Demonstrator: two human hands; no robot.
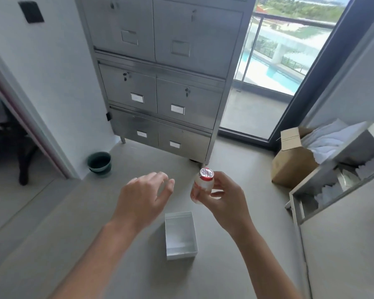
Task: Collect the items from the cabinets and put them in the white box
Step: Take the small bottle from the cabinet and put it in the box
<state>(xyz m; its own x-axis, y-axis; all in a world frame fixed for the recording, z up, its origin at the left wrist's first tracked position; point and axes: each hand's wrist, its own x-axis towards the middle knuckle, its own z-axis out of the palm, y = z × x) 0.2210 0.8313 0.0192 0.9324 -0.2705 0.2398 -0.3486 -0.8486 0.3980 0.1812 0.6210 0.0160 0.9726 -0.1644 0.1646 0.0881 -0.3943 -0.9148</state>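
Currently pinching a small red-capped bottle (201, 183) upright in curled fingers (220, 176) of the right hand (227, 201), above the floor (95, 234) near the open white box (181, 254); holding nothing in the left hand (141, 197), fingers loosely spread.

Bright daylight enters through the glass door (274, 61), shadows are soft, the wide lens bends the edges, and detail is slightly blurred.

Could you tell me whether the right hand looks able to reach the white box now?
Probably yes: the white box sits open on the floor below the right hand and its bottle, nothing between; the left hand is aside.
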